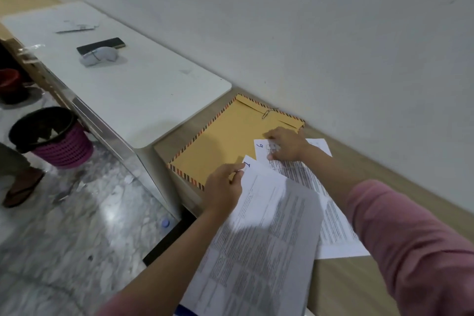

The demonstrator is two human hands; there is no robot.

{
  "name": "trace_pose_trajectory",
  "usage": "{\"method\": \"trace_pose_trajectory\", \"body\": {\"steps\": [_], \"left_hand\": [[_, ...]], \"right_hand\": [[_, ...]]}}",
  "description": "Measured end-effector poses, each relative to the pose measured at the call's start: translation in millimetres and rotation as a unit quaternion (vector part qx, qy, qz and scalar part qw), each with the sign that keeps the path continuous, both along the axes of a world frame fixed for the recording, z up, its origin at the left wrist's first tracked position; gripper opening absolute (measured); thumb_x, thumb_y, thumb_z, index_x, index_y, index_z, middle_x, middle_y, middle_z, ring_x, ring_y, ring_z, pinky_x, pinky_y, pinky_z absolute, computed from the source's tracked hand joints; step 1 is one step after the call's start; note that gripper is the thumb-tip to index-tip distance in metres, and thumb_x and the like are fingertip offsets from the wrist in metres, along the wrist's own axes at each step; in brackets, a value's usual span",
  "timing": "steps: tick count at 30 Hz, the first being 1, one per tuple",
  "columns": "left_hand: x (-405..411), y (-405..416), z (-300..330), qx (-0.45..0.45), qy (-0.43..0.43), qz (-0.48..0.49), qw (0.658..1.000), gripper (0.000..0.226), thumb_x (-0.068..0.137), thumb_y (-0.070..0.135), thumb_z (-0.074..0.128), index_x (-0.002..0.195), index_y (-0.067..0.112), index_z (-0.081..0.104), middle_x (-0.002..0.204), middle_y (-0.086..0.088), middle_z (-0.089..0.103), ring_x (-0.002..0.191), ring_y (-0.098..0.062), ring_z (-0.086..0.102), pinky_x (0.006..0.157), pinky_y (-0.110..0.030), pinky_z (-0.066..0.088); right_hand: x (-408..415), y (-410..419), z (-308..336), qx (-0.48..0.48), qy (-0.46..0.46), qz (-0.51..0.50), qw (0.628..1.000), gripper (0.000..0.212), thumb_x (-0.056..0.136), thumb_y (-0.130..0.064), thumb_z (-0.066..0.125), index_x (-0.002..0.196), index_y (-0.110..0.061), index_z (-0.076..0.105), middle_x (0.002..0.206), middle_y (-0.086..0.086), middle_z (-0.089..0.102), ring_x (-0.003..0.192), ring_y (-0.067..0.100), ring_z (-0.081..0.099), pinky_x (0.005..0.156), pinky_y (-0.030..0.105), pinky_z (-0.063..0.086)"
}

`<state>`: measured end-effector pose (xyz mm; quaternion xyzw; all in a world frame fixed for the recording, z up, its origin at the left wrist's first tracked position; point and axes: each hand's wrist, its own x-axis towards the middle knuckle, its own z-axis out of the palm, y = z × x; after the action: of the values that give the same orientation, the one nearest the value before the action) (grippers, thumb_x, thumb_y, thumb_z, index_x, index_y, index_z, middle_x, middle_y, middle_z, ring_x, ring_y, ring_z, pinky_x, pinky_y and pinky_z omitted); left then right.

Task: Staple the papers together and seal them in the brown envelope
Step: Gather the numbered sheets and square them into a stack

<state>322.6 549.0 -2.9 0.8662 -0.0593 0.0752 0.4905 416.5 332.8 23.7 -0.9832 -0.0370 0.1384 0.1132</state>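
Wooden desk against white wall: left hand pinches paper, right hand flat on another.

brown envelope with a red and dark striped border, white papers with grey print, pink sleeve, magenta bin with black liner, white table.

Office: desks, printed papers
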Motion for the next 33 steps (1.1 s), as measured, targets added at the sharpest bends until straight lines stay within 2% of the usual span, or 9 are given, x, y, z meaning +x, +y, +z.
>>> {"method": "trace_pose_trajectory", "body": {"steps": [5,8,12,16,19,21,24,30,33], "left_hand": [[5.8,-8.3,-0.8,0.040,0.002,-0.014,0.999,0.017,0.087,0.012,0.065,0.103,0.014,0.071,0.101,-0.005,0.073,0.072,-0.015,0.064,0.060,-0.019,0.045],[5.2,-13.7,2.0,0.039,0.012,-0.021,0.999,0.018,0.089,0.013,0.063,0.105,0.013,0.070,0.104,-0.007,0.072,0.084,-0.021,0.066,0.067,-0.025,0.049],[2.0,-23.1,9.5,0.027,0.024,-0.026,0.999,0.019,0.090,0.015,0.062,0.106,0.016,0.070,0.100,-0.008,0.071,0.067,-0.017,0.057,0.062,-0.022,0.043],[-3.6,-39.3,29.3,0.042,0.017,-0.046,0.998,0.021,0.092,0.017,0.059,0.111,0.018,0.069,0.104,-0.003,0.070,0.069,-0.012,0.054,0.066,-0.022,0.044],[-11.3,-55.4,49.1,0.004,-0.021,-0.053,0.998,0.022,0.091,0.014,0.059,0.111,0.015,0.069,0.101,-0.003,0.072,0.056,-0.008,0.048,0.057,-0.015,0.039],[-20.0,-68.9,62.9,-0.075,-0.030,-0.051,0.995,0.021,0.089,0.010,0.061,0.108,0.013,0.070,0.099,-0.008,0.073,0.049,-0.013,0.048,0.052,-0.012,0.039],[-38.0,-91.3,86.7,-0.181,-0.019,-0.052,0.982,0.019,0.088,0.006,0.061,0.104,0.011,0.070,0.093,-0.018,0.070,0.043,-0.003,0.046,0.048,-0.008,0.035],[-73.6,-135.6,129.9,-0.257,-0.038,-0.090,0.961,0.022,0.089,0.007,0.061,0.097,0.026,0.069,0.099,0.006,0.070,0.076,-0.002,0.061,0.071,-0.010,0.047],[-90.2,-153.3,141.6,-0.256,-0.070,-0.105,0.958,0.024,0.088,0.005,0.062,0.095,0.027,0.069,0.092,0.008,0.068,0.078,0.005,0.061,0.070,-0.007,0.045]], "right_hand": [[-7.5,-3.1,-1.5,0.095,-0.048,-0.024,0.994,0.062,0.066,-0.031,0.081,0.120,-0.020,0.051,0.117,0.005,0.053,0.106,0.022,0.053,0.092,0.038,0.040],[-15.4,-5.8,2.7,0.088,-0.084,-0.026,0.992,0.052,0.065,-0.024,0.081,0.108,-0.021,0.051,0.102,0.001,0.052,0.093,0.020,0.051,0.083,0.037,0.042],[-29.7,-12.7,18.9,0.147,-0.131,-0.035,0.980,0.027,0.073,0.000,0.064,0.086,-0.017,0.049,0.088,0.004,0.062,0.083,0.024,0.058,0.068,0.036,0.047],[-56.2,-26.9,52.0,0.221,-0.165,-0.048,0.960,0.021,0.074,0.005,0.067,0.081,-0.010,0.054,0.078,0.008,0.063,0.071,0.020,0.059,0.068,0.033,0.048],[-83.2,-43.5,76.8,0.260,-0.201,-0.072,0.942,0.010,0.076,0.002,0.071,0.079,-0.004,0.065,0.075,0.011,0.069,0.061,-0.001,0.061,0.067,0.024,0.050],[-103.9,-54.6,92.7,0.281,-0.227,-0.093,0.928,0.009,0.078,0.001,0.069,0.084,-0.006,0.070,0.079,0.008,0.073,0.067,-0.004,0.064,0.071,0.017,0.051],[-134.8,-72.7,113.7,0.334,-0.246,-0.133,0.900,0.010,0.078,-0.003,0.072,0.086,-0.009,0.073,0.082,0.009,0.073,0.077,0.014,0.068,0.077,0.025,0.054],[-198.0,-100.3,143.9,0.443,-0.288,-0.176,0.830,0.019,0.082,-0.001,0.067,0.089,-0.018,0.072,0.085,-0.007,0.071,0.080,0.000,0.066,0.078,0.015,0.051],[-226.8,-109.4,155.4,0.460,-0.312,-0.177,0.812,0.020,0.083,-0.004,0.067,0.089,-0.022,0.072,0.088,-0.007,0.071,0.082,0.001,0.066,0.077,0.015,0.051]]}}
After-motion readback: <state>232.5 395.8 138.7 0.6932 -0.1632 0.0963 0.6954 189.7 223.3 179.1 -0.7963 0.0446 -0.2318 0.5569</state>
